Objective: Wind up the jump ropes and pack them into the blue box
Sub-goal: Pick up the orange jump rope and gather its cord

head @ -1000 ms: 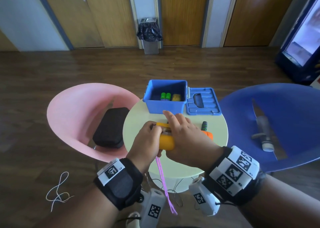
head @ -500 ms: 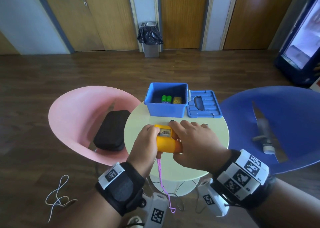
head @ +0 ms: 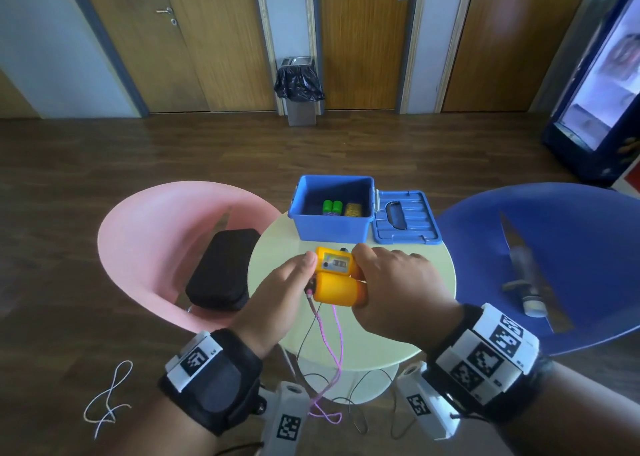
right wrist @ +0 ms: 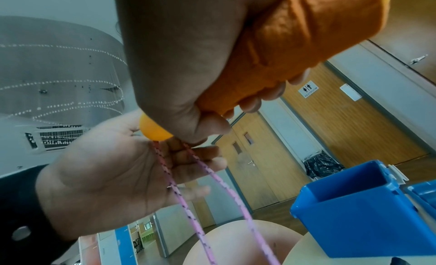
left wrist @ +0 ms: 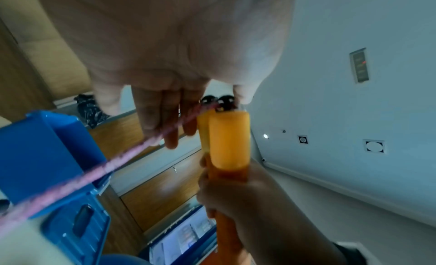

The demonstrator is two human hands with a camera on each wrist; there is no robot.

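Head view: your right hand (head: 391,289) clenches the orange handles (head: 341,277) above the table (head: 429,282), near the blue box (head: 332,229). Left wrist view: your left hand (left wrist: 165,67) fingers extended, touching the pink rope (left wrist: 99,168). Right wrist view: rope strands cross your left palm.

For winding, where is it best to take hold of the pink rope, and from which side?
Probably pinch the pink rope just below the yellow handles, coming from the left with the left hand: both strands leave the handles there, and the right hand already grips the handles.
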